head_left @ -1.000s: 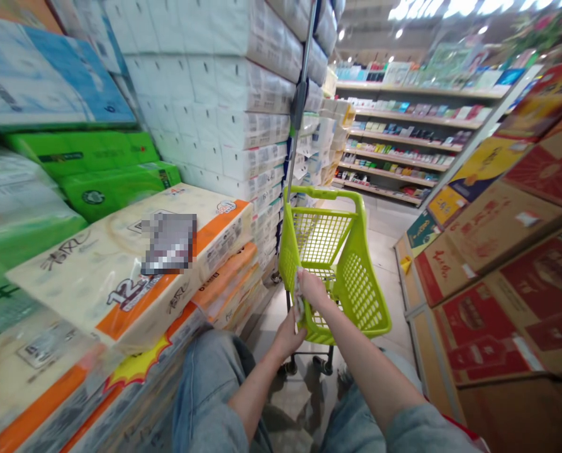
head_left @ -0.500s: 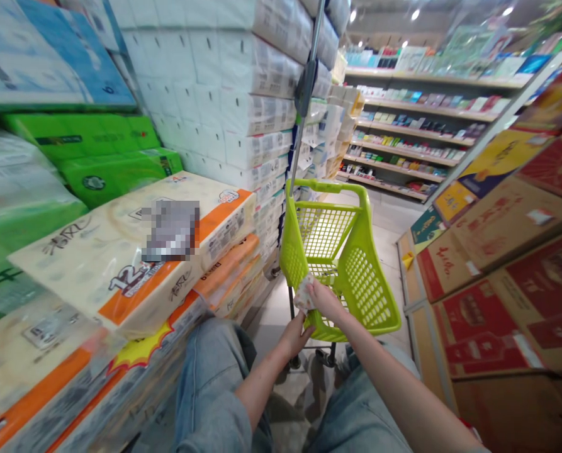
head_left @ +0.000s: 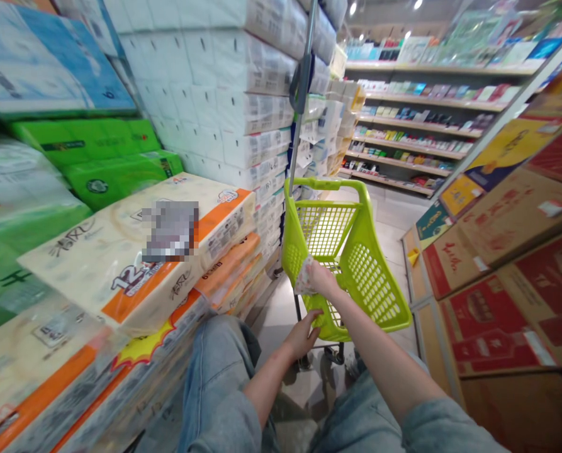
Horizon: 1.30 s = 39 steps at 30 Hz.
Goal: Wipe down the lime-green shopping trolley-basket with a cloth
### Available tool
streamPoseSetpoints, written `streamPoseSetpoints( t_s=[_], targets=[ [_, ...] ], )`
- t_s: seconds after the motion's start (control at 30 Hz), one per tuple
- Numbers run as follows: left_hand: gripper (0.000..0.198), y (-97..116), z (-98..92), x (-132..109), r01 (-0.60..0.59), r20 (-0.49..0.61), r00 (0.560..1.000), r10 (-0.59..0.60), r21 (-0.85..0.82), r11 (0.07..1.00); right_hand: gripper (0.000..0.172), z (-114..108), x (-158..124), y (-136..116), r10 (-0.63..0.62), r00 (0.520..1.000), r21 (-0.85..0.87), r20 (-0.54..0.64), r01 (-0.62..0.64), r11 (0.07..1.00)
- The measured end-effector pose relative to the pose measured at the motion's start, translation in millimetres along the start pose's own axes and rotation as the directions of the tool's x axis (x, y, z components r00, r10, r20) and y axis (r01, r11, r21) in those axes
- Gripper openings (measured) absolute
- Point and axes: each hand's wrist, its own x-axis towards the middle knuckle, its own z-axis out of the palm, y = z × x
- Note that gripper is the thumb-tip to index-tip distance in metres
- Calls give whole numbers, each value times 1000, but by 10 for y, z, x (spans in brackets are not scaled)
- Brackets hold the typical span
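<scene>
The right hand (head_left: pixel 322 281) reaches into the lime-green trolley basket (head_left: pixel 377 292), its fingers closed on a small patterned packet (head_left: pixel 304 277), pale and speckled, possibly tissues; it is blurred. The left hand (head_left: pixel 305 332) has its fingers curled over the basket's near rim. Setting the packet down would call for lowering it to the mesh floor.

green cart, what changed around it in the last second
The right hand lifted the small patterned packet slightly, away from the left hand, which kept to the near rim of the green cart. Packet still held; tissue stacks unmoved.
</scene>
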Motion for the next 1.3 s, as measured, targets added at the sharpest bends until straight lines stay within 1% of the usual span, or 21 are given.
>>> streamPoseSetpoints(
  t_s=[0.07,0.13,0.17,0.27,0.33,0.43,0.57,0.63,0.7,0.77,0.83,0.9,1.0,1.1,1.2,1.3],
  targets=[
    [44,37,42,-22,29,46,998,-30,31,999,33,28,-101,85,-5,1000,-1,-5,5,1000],
    [46,75,138,-61,42,90,995,-46,47,998,32,56,-244,181,-22,1000,-6,-1,22,1000],
    [47,90,198,-85,31,112,993,-35,43,999,31,70,-328,226,-26,1000,-7,-1,26,1000],
    [54,123,351,-156,-51,165,985,50,2,999,30,120,-585,315,29,999,-38,-31,-31,999],
    [55,140,374,-180,-110,157,981,112,-19,994,30,159,-717,311,68,995,-85,-72,-74,994],
    [47,179,263,-163,-145,92,985,144,-2,990,30,207,-809,227,28,993,-139,-113,-44,989],
    [44,273,52,-123,-142,122,984,130,97,985,30,221,-805,134,-26,992,-149,-125,7,989],
    [46,321,14,-131,-165,153,977,149,102,981,29,214,-791,151,-35,991,-152,-128,15,988],
    [49,352,20,-152,-196,178,968,178,94,976,29,206,-773,206,-39,990,-159,-135,18,987],
    [50,361,33,-162,-202,179,967,182,99,974,28,199,-742,273,-47,988,-164,-144,23,986],
    [48,356,11,-137,-191,140,975,174,120,974,28,190,-696,327,-41,988,-159,-148,17,987],
    [46,349,-66,-71,-192,62,981,184,148,970,29,173,-641,363,-23,989,-149,-144,2,989],
    [44,358,-267,85,-186,-88,974,210,227,956,31,122,-562,426,-29,990,-160,-136,7,987],
    [41,388,-478,261,-108,-207,960,187,343,933,34,56,-499,551,-53,991,-181,-122,31,983],
    [44,430,-620,430,-88,-244,946,214,440,894,38,11,-451,732,-55,992,-207,-110,31,978],
    [49,496,-692,593,-123,-212,936,280,550,826,41,-2,-427,915,-71,990,-240,-125,40,970]
  ],
)
